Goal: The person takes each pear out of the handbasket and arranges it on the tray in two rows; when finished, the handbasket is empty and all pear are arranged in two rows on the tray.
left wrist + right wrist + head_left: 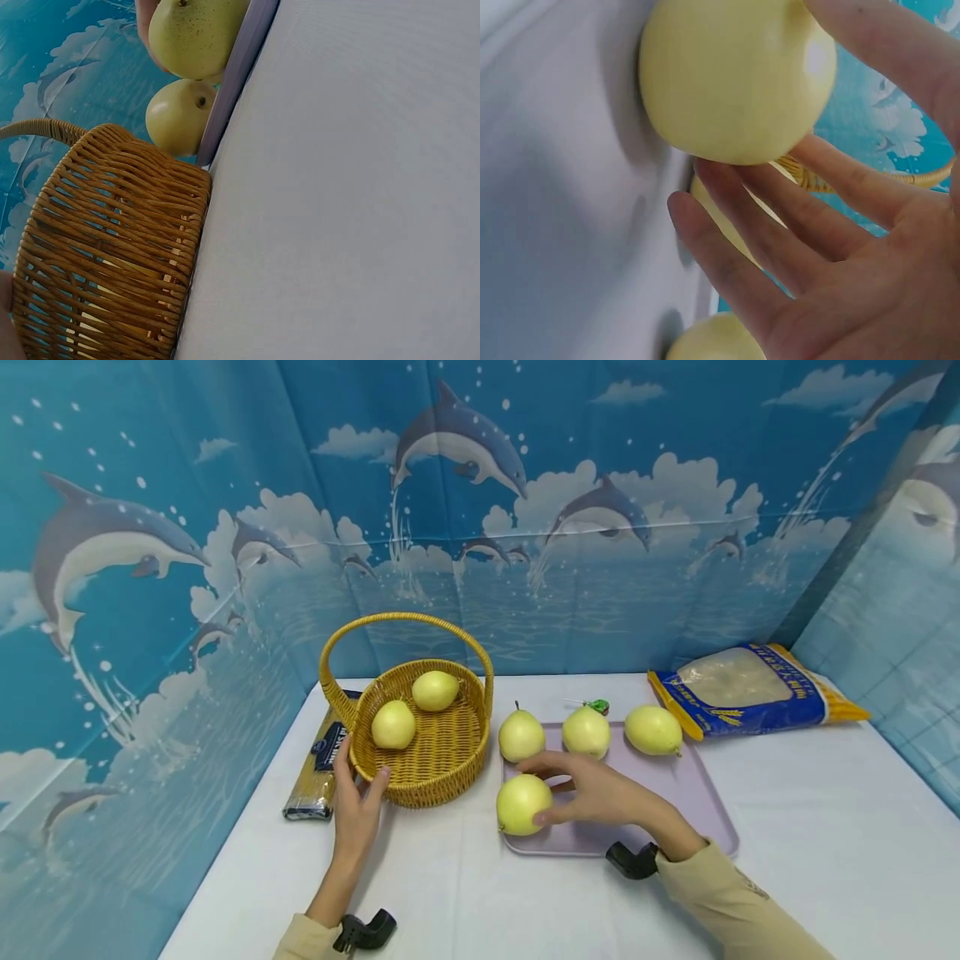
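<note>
My right hand (pixel 600 789) holds a yellow-green pear (pixel 523 805) over the front left corner of the lilac tray (pixel 697 793). In the right wrist view the thumb lies at one side of that pear (pixel 735 75), with fingertips at its opposite side. My left hand (pixel 358 814) touches the near left side of the wicker basket (pixel 438 794), its fingers fairly straight and its thumb near the rim. Inside the basket are two pears, one at the left (pixel 393 724) and one at the back (pixel 436 691).
Three more pears, left (pixel 521 737), middle (pixel 587 732) and right (pixel 653 730), line the tray's back edge. Behind them is a small green-wrapped item (pixel 597 706). A pasta pack (pixel 311 781) lies left of the basket, a blue-and-yellow bag (pixel 750 689) at the back right.
</note>
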`<state>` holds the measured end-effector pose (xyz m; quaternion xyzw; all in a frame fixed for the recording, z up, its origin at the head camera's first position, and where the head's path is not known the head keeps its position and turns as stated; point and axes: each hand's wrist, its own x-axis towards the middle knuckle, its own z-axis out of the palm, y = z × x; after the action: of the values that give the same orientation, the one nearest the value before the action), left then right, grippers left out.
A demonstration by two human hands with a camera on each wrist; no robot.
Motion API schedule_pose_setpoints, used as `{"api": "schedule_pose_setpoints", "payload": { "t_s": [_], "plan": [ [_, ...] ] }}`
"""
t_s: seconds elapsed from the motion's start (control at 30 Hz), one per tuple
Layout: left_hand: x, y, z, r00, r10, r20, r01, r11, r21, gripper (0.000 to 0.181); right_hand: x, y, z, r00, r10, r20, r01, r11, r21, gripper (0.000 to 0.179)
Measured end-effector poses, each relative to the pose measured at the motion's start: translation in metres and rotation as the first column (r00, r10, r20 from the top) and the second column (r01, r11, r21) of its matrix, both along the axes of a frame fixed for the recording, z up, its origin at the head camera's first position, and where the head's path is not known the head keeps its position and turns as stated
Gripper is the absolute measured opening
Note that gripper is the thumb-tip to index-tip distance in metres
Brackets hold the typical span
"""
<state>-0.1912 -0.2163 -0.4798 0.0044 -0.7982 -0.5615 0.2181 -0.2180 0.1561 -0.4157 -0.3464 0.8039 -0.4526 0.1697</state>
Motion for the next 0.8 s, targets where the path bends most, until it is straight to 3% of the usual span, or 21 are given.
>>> {"api": "schedule_pose_setpoints", "payload": {
  "t_s": [0.47,0.8],
  "plan": [
    [0.004,-0.006,0.001,1.000,0.009,-0.003,-0.009,1.000,0.001,0.078,-0.008,0.003,0.005,0.997,-0.079,-0.019,0.079,0.996,-0.032,0.059],
    [0.000,-0.002,0.000,1.000,0.003,-0.022,-0.003,1.000,0.004,0.079,-0.001,-0.003,0.012,0.977,-0.208,-0.054,0.202,0.974,-0.101,0.057]
  ]
}}
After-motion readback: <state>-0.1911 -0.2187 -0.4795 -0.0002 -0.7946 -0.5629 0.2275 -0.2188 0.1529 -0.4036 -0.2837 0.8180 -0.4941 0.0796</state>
